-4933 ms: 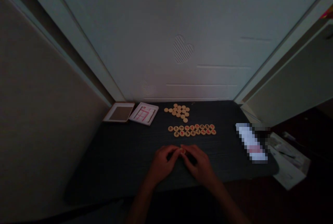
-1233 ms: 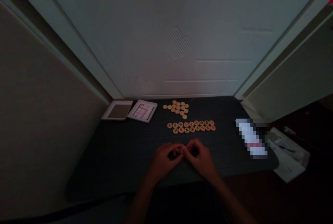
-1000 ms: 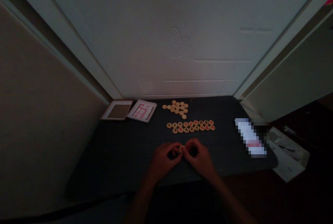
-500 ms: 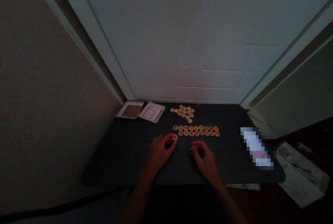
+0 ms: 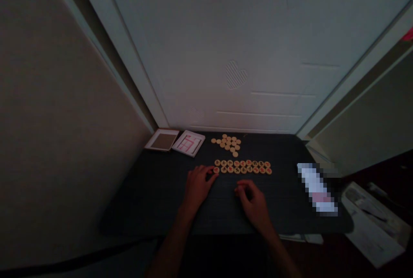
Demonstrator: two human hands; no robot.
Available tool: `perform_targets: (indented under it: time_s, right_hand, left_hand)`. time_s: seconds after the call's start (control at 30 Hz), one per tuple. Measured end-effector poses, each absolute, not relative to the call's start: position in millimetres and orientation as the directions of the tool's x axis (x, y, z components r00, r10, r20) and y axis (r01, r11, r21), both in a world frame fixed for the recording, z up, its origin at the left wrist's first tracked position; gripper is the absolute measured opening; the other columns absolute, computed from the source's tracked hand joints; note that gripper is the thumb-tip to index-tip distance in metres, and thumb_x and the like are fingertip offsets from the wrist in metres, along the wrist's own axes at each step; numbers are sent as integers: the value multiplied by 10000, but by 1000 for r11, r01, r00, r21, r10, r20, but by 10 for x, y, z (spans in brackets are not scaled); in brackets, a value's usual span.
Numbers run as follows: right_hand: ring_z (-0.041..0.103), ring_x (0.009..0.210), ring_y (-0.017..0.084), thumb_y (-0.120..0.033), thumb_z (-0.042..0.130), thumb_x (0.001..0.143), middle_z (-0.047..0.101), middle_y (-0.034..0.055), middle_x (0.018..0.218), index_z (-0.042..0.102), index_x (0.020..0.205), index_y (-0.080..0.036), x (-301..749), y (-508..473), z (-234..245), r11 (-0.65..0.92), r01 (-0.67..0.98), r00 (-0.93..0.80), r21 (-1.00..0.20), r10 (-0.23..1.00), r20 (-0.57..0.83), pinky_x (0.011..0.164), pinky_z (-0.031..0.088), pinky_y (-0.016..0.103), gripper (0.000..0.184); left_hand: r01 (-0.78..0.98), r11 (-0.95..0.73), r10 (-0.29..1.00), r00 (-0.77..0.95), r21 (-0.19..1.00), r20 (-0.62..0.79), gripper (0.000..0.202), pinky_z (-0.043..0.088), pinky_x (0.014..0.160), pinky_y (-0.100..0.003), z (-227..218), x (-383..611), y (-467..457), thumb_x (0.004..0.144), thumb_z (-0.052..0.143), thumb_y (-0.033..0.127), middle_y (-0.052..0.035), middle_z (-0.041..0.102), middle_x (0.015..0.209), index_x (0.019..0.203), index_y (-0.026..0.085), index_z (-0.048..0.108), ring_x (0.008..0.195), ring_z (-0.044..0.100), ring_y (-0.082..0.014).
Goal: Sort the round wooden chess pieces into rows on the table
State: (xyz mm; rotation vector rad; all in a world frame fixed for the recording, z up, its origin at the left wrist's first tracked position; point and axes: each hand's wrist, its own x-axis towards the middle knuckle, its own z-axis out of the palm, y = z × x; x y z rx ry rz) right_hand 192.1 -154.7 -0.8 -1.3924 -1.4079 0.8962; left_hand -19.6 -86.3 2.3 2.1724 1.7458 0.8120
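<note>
Round wooden Chinese chess pieces with red or dark characters lie in two side-by-side rows, a far row [image 5: 242, 163] and a near row [image 5: 249, 169]. At the near row's left end, the thumb and fingers of my left hand [image 5: 198, 186] close around a red-marked chess piece [image 5: 216, 170], which is down on the dark table in line with the others. Nearer to me than the rows, my right hand [image 5: 254, 200] rests with curled fingers, thumb against fingertips. Whatever it may hold is hidden.
Behind the rows lies a loose cluster of blank-looking pieces [image 5: 228, 143]. An open shallow box [image 5: 164, 141] and a white box part with red print [image 5: 189, 143] sit at the back left of the table [image 5: 145, 200]. A blurred bright phone-like object [image 5: 318, 189] lies on the right.
My left hand has set its chess piece flat at the near row's left end, in line with it. My right hand holds nearly the same place. The view has tilted slightly up.
</note>
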Motion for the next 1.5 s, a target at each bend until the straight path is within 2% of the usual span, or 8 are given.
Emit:
perform_targets:
  time_s: [0.47,0.6,0.73,0.9,1.0,1.1,1.3,1.5]
  right_hand:
    - [727,840,232,-438,562,969,761,67,885,679,1046,-216,1961,-1421,220,137,344,37,-929,987,159,771,565,343,263]
    - [716,885,224,-371,568,958,758,68,986,683,1076,-224,2124,-913,424,273,505,-31,-819,954,299,800,566,352,221]
    - [702,895,215,-233,522,940,747,87,1037,690,1109,-189,2303,-184,506,366,721,-152,-589,912,381,839,556,363,242]
    - [657,1145,232,-5,478,820,728,86,1202,745,1079,-190,2406,373,443,461,730,-311,-505,881,355,1047,476,397,415]
    - [648,1185,231,79,467,711,726,48,1237,769,1062,-209,2479,430,359,512,722,-410,-466,858,308,1072,474,391,546]
    - [646,1199,227,99,462,687,711,27,1270,759,1121,-230,2618,397,281,527,732,-450,-432,850,273,1078,479,391,621]
    - [676,1134,270,-50,570,845,736,87,1207,753,1124,-193,2865,392,216,486,790,-413,-374,873,261,1027,504,433,363]
    - [703,1015,257,-124,631,881,766,97,1075,765,1025,-188,2824,437,193,474,804,-398,-359,877,268,955,527,401,207]
  left_hand:
    - [743,-292,950,156,602,269,229,460,826,-368,-48,-214,-844,894,704,311,-18,748,1009,1121,280,707,853,661,-213]
    - [717,-296,950,154,630,272,255,467,823,-368,-40,-229,-862,879,713,313,-15,734,980,1129,267,689,804,652,-198]
    - [707,-281,946,89,649,312,206,475,767,-342,-38,-217,-892,897,673,334,1,697,892,1083,245,672,746,643,-183]
    - [683,-300,940,90,667,330,146,491,720,-315,-16,-212,-931,924,614,331,4,665,846,1031,240,652,723,632,-176]
    - [672,-308,941,111,673,320,123,496,708,-302,-1,-217,-946,938,586,315,3,652,835,1009,232,642,718,623,-169]
    - [675,-301,944,112,674,310,121,492,694,-295,6,-211,-951,943,576,316,0,644,828,996,229,641,711,614,-167]
    - [676,-321,936,122,663,329,101,485,711,-289,9,-197,-950,940,572,288,-4,648,825,968,226,646,726,614,-167]
    - [677,-346,933,178,650,312,148,491,692,-275,29,-198,-973,957,550,316,-5,656,830,982,229,667,730,620,-165]
